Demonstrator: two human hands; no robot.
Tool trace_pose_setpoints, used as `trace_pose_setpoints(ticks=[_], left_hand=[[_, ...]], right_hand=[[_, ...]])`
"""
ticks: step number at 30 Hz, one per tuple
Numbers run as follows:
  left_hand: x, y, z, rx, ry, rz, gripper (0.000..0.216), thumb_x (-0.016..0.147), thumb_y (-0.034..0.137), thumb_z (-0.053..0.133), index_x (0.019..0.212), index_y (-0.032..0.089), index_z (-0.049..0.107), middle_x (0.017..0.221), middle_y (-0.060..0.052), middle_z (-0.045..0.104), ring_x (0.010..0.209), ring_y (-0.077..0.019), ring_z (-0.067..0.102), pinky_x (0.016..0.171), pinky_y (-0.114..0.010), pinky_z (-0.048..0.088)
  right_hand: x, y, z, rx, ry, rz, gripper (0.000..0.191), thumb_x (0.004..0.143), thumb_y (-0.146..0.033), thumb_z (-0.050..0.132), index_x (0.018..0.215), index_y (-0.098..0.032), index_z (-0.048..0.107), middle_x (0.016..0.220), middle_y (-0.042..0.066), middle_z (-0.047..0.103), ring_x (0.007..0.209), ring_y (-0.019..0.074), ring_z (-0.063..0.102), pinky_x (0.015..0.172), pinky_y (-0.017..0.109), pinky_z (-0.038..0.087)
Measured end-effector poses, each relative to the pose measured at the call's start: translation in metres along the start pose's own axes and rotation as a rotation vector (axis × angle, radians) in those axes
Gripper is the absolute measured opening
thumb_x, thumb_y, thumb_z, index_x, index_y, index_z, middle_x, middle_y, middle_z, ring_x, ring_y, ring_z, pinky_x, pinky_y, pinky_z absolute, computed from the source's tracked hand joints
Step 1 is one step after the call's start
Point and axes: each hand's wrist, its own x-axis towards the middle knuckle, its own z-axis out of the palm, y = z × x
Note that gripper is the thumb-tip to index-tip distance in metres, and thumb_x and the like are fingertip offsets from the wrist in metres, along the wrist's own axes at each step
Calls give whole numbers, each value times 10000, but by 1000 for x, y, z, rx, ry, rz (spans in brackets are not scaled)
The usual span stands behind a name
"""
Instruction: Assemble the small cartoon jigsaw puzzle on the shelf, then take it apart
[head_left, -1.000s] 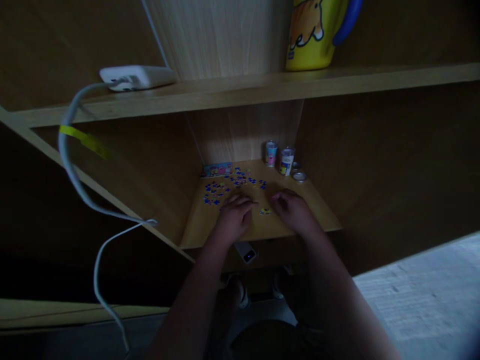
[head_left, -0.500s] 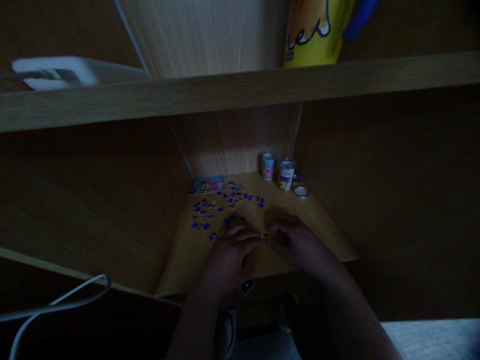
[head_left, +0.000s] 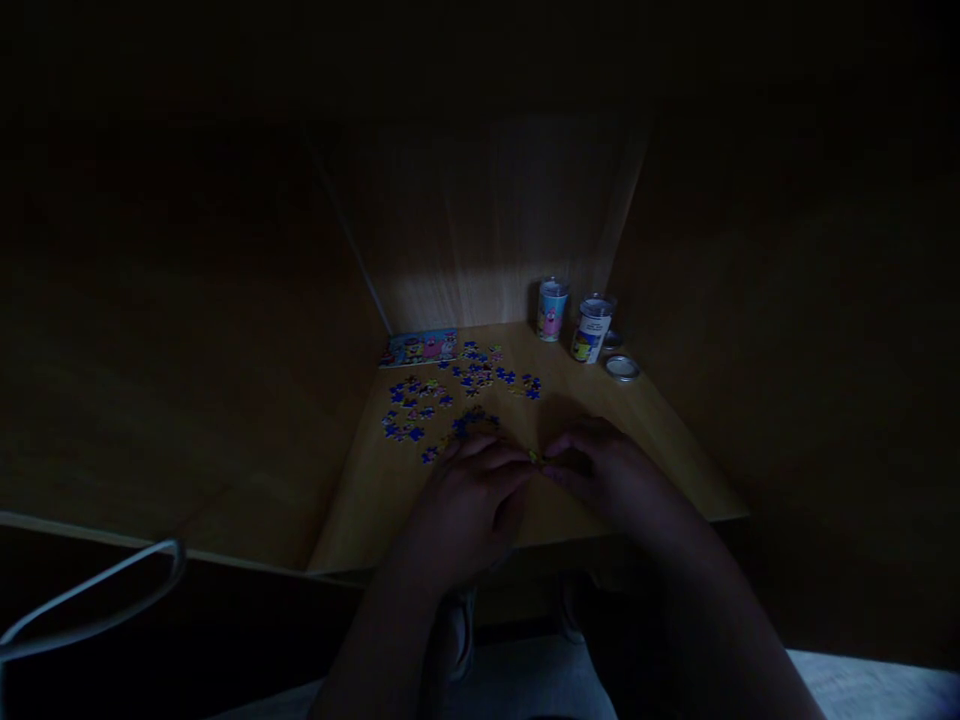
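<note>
My left hand [head_left: 472, 505] and my right hand [head_left: 607, 470] meet low on a light wooden desk [head_left: 367, 510], their fingertips together on a small yellowish jigsaw piece [head_left: 534, 456]. The piece is mostly hidden and dim. A loose cluster of blue jigsaw pieces [head_left: 474, 422] lies just beyond my left hand. Several more pieces [head_left: 420, 405] are scattered further back. A printed cartoon puzzle picture card [head_left: 418, 348] lies against the back panel.
Two small cartoon-labelled cylindrical tubs [head_left: 552, 310] [head_left: 592, 330] and a metal lid [head_left: 622, 368] stand at the back right. Dark wooden side panels [head_left: 750, 300] enclose the desk. A white cable [head_left: 90, 610] hangs at lower left, and shoes show below the front edge.
The view has tilted down and darkened, so the upper shelf and yellow mug have left the frame. Both hands have closed in on the small yellowish piece, which was lying unheld a second ago.
</note>
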Motion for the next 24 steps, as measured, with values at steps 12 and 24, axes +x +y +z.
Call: trace_pose_setpoints(ticks=[12,24], left_hand=[[0,-2,4,-20,7,8,449,963,94,662,1352,307,735,1305,-22,781,1270,-277,652,1127,-520,522],[-1,8,-2,-56,149,20,297,1032,135,628,1267,273,744,1243,-32,798,1214,-254,685,1097,-502,541]], right_hand=[[4,0,2,5,-1,-68,81,981,-193,765,1001,-266,791,1014,40,790,962,222,740,860,356,587],[5,-5,5,-43,20,-129,101,968,-176,735,914,-259,758,950,44,754,920,234,715,816,367,564]])
